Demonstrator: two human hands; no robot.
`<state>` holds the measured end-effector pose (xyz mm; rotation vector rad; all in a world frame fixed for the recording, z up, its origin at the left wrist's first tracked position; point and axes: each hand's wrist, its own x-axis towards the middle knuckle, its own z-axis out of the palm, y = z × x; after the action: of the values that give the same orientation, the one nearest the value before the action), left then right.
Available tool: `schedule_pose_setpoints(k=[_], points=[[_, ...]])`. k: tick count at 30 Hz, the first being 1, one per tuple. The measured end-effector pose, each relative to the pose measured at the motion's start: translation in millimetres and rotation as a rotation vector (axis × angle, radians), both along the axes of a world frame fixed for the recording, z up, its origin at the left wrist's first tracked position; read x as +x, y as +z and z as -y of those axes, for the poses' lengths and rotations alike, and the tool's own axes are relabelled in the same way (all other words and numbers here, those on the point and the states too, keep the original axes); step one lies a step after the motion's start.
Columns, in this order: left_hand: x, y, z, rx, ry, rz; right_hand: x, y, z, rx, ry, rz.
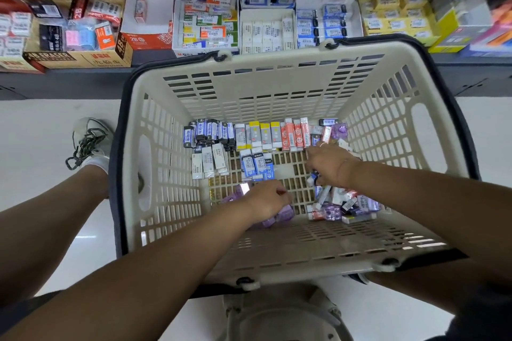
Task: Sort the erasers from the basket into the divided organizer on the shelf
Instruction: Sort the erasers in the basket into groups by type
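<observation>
A cream plastic basket (277,80) fills the middle of the head view. Rows of wrapped erasers (249,135) line its far floor, sorted by colour: blue-black, yellow, red. A loose pile of mixed erasers (340,205) lies at the right. My left hand (267,199) rests over several purple eraser packs (279,216), fingers curled onto them. Over the pile's upper edge, my right hand (329,165) is closed on a small blue-and-white eraser (313,177). The divided organizer boxes (266,28) stand on the shelf beyond the basket.
Open cardboard eraser boxes (83,33) crowd the shelf from left to right. A dark shelf ledge (69,83) runs in front of them. My shoe (88,144) stands on the white floor left of the basket. A pale stool or stand (279,318) sits under the basket.
</observation>
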<state>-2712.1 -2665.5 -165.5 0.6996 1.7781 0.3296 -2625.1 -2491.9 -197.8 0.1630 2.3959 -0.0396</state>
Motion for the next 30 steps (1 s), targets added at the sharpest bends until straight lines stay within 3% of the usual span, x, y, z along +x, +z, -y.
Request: schedule_pose_setpoints(k=[6, 8, 12, 16, 20, 22, 25, 30], points=[[4, -2, -13, 0.008, 0.194, 0.044, 6, 4, 2, -0.07, -0.128, -0.032], [4, -1, -14, 0.038, 0.284, 0.08, 3, 9, 9, -0.206, -0.354, -0.151], [-1, -1, -8, 0.08, 0.524, 0.231, -13, 22, 36, -0.782, -1.053, -0.25], [-14, 3, 10, 0.096, 0.696, 0.22, -28, 24, 49, -0.952, -1.253, -0.14], [-38, 12, 26, 0.121, 0.94, 0.13, -45, 19, 51, -1.206, -1.507, -0.207], [-49, 18, 30, 0.143, 1.088, 0.113, -62, 24, 52, -1.241, -1.484, -0.284], [-58, 24, 32, 0.16, 1.292, 0.149, -98, 35, 63, -1.129, -1.402, -0.419], [-54, 31, 39, 0.151, 1.42, 0.174, -155, 39, 92, -1.048, -1.463, -0.578]])
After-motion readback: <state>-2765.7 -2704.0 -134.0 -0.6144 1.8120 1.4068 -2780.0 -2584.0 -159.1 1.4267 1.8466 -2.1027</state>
